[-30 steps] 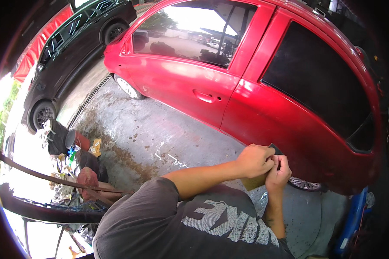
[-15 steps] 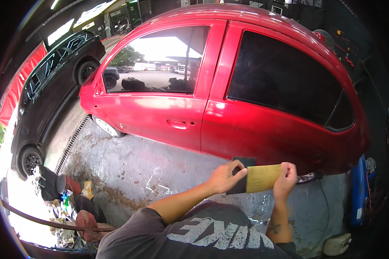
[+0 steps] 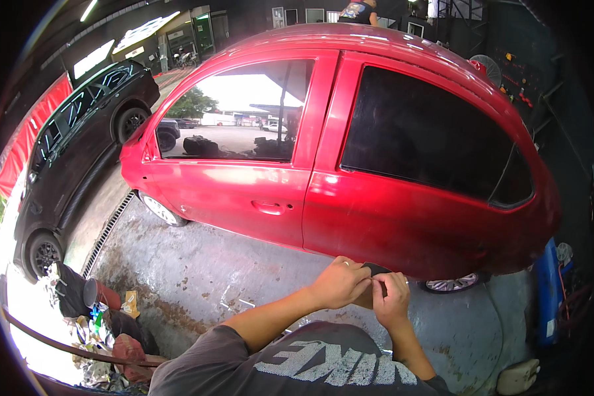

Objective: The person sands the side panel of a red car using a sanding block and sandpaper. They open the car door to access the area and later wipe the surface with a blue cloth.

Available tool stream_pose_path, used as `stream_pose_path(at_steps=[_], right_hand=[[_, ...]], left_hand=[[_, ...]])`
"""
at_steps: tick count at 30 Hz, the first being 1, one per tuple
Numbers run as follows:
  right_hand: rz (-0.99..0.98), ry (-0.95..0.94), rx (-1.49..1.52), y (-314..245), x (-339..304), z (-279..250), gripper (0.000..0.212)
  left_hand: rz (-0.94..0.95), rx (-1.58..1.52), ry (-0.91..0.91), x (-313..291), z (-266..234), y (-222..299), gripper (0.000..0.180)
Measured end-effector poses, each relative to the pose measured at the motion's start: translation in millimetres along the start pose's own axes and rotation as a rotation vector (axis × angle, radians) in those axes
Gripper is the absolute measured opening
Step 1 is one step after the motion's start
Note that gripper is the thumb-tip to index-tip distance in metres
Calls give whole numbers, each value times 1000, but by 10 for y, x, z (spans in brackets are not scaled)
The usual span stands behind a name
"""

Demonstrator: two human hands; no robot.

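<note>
In front of my chest, both hands hold a sheet of sandpaper, whose dark side shows above the fingers and a brownish part below. My left hand is closed, with thumb and fingertips pinching the sheet; a ring shows on one finger. Right beside it my right hand also pinches the sheet, the fingertips of both hands nearly meeting. Most of the sandpaper is hidden behind my fingers. Beyond my hands stands a red car, its lower rear door nearest to them.
A dark car is parked at the left beside a floor drain grate. A rubbish heap with a reddish bucket lies at the lower left. A pale container and a blue object are at the right. Another person is behind the red car.
The sandpaper was stretched out with its yellow back showing; now it is bunched between my hands. My right hand has moved left to my left hand. Another person has come into view.
</note>
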State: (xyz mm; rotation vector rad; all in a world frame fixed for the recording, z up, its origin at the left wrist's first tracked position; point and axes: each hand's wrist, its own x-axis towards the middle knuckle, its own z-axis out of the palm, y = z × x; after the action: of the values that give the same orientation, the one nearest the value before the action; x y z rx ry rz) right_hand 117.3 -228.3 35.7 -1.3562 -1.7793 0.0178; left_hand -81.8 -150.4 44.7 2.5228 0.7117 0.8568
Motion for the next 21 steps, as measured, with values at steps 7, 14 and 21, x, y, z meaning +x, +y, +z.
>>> stream_pose_path(at_steps=[7, 14, 21], right_hand=[[142, -102, 223, -8, -170, 131, 7], [182, -126, 212, -99, -195, 79, 7], [241, -166, 49, 459, -776, -105, 7]], left_hand=[[80, 81, -37, -172, 98, -81, 17], [112, 35, 21, -338, 169, -54, 13], [-202, 12, 390, -310, -455, -255, 14]])
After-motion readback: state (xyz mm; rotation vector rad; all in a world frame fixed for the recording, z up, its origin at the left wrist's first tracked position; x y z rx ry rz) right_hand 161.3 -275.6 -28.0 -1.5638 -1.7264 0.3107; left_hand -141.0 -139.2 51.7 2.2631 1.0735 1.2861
